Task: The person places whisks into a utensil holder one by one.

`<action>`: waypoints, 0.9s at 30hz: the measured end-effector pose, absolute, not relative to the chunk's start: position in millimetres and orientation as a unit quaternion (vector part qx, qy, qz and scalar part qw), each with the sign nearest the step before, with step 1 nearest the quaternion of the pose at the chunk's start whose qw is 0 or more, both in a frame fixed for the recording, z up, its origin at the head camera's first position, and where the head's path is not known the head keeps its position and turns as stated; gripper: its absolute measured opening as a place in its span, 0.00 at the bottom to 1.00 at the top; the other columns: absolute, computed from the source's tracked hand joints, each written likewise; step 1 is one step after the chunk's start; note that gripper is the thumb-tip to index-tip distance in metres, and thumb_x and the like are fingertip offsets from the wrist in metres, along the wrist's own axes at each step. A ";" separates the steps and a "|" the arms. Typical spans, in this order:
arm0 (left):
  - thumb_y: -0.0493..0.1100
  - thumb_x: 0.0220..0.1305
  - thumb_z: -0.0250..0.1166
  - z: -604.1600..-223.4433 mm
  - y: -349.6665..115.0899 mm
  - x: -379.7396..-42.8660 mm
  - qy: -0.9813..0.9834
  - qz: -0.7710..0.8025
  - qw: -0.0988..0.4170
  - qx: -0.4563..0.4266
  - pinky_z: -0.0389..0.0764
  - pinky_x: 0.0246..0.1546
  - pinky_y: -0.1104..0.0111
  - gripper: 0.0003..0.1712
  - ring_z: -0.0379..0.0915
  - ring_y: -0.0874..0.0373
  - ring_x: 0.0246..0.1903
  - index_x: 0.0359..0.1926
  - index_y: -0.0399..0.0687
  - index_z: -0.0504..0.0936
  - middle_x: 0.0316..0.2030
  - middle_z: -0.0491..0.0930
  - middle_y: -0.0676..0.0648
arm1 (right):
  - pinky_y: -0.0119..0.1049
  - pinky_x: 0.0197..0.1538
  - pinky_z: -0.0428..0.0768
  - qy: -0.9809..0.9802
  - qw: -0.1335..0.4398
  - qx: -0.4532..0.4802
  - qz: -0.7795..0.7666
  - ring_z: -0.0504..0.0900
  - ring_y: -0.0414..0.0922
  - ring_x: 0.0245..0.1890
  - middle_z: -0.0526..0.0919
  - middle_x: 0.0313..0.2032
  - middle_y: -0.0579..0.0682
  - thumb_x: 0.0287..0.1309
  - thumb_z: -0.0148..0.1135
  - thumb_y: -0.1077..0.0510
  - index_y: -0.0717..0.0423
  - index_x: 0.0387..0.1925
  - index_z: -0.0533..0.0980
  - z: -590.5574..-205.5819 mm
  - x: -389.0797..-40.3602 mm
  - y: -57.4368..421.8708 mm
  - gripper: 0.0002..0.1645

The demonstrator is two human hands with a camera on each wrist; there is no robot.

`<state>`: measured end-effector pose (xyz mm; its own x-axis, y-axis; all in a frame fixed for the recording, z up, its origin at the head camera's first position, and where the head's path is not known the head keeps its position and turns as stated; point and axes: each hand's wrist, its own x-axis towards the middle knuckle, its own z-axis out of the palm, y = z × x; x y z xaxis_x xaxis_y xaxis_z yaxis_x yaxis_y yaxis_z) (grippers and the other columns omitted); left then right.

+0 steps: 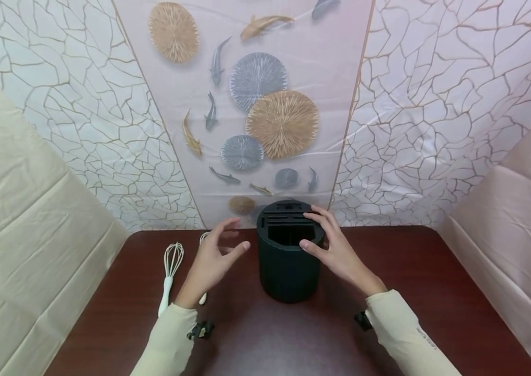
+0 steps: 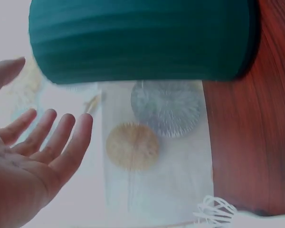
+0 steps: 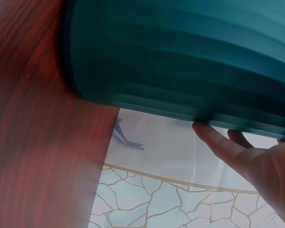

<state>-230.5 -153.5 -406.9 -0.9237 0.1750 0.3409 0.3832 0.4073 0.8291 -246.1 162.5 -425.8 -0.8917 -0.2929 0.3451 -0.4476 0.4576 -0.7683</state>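
A dark green round utensil holder point(image 1: 290, 271) stands upright near the back of the table, slots and a larger opening in its top. My right hand point(image 1: 338, 250) is at the holder's right side near the rim; the right wrist view shows fingertips touching the ribbed wall point(image 3: 180, 61). To the left, my left hand point(image 1: 214, 258) is held apart from the holder, fingers spread and palm bare in the left wrist view. A white-handled whisk point(image 1: 168, 277) lies left of that hand. Behind the left hand lies a second whisk point(image 1: 203, 237), partly hidden.
The dark red-brown table point(image 1: 388, 271) has rounded back corners. Behind it hangs a patterned cloth point(image 1: 265, 78) with fish and round motifs. Beige cloth point(image 1: 21, 235) borders the left side, and another beige drape point(image 1: 510, 235) the right.
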 end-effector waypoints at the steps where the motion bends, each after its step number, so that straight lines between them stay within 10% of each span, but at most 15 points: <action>1: 0.44 0.70 0.74 -406.8 -159.9 -229.9 -0.834 -0.519 0.101 -0.155 0.85 0.52 0.53 0.33 0.79 0.49 0.61 0.72 0.55 0.74 0.66 0.79 0.47 | 0.76 0.63 0.71 -0.849 0.082 0.220 0.474 0.55 0.59 0.80 0.47 0.83 0.44 0.73 0.66 0.43 0.41 0.80 0.62 -426.6 -246.1 161.7 0.41; 21: 0.56 0.81 0.58 -460.3 -243.3 -234.9 -0.841 -0.538 -0.037 0.052 0.90 0.43 0.54 0.34 0.80 0.34 0.58 0.73 0.36 0.71 0.63 0.76 0.30 | 0.60 0.60 0.70 -0.849 0.121 0.232 0.460 0.53 0.58 0.80 0.49 0.83 0.51 0.75 0.64 0.43 0.44 0.80 0.61 -435.5 -246.9 158.8 0.40; 27: 0.56 0.80 0.59 -486.1 -253.3 -244.7 -0.848 -0.518 -0.073 0.085 0.90 0.42 0.56 0.34 0.82 0.39 0.53 0.69 0.30 0.73 0.57 0.78 0.31 | 0.70 0.71 0.63 -0.852 0.123 0.222 0.457 0.51 0.57 0.81 0.48 0.83 0.48 0.74 0.64 0.42 0.43 0.81 0.60 -433.8 -244.9 159.3 0.41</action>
